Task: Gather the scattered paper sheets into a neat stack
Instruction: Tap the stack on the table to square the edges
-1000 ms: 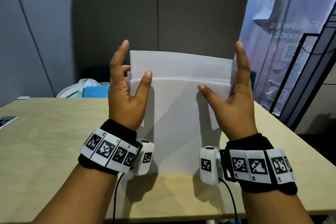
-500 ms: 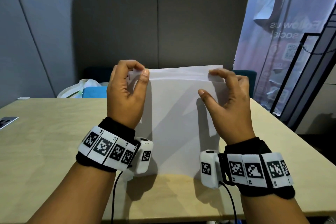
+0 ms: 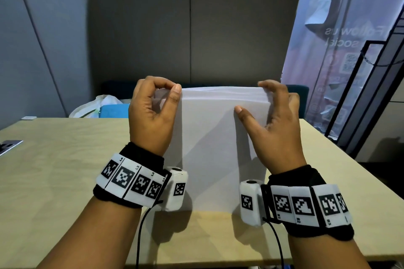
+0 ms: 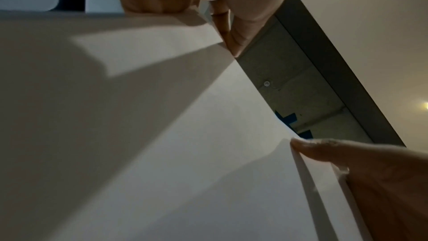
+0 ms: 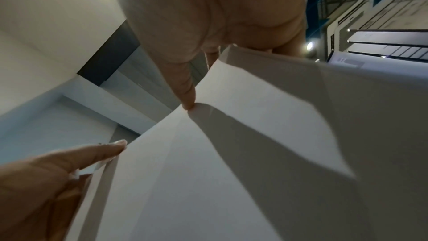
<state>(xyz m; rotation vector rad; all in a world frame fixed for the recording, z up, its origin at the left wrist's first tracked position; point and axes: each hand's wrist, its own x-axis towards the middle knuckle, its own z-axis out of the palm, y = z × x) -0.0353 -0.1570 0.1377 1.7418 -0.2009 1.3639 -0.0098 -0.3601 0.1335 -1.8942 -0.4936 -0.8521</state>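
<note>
A stack of white paper sheets (image 3: pixel 215 137) stands upright on its lower edge on the light wooden table (image 3: pixel 54 181), in the middle of the head view. My left hand (image 3: pixel 153 107) grips its left side, fingers curled over the top left corner and thumb on the front face. My right hand (image 3: pixel 266 111) grips the right side, fingers curled over the top right corner, thumb pressed flat on the front. In the left wrist view the paper sheets (image 4: pixel 162 135) fill the picture below curled fingers (image 4: pixel 227 30). The right wrist view shows the paper sheets (image 5: pixel 231 153) likewise.
Grey padded booth panels (image 3: pixel 196 39) rise behind the table. A white plastic bag (image 3: pixel 96 107) and a blue item (image 3: pixel 113 110) lie beyond the far edge on the left. A dark device (image 3: pixel 8 147) sits at the left edge. A banner (image 3: pixel 341 50) and black frame stand right.
My fingers went from straight along the sheets' sides to curled over the top corners. The uneven top edges that stuck up have been pushed down level.
</note>
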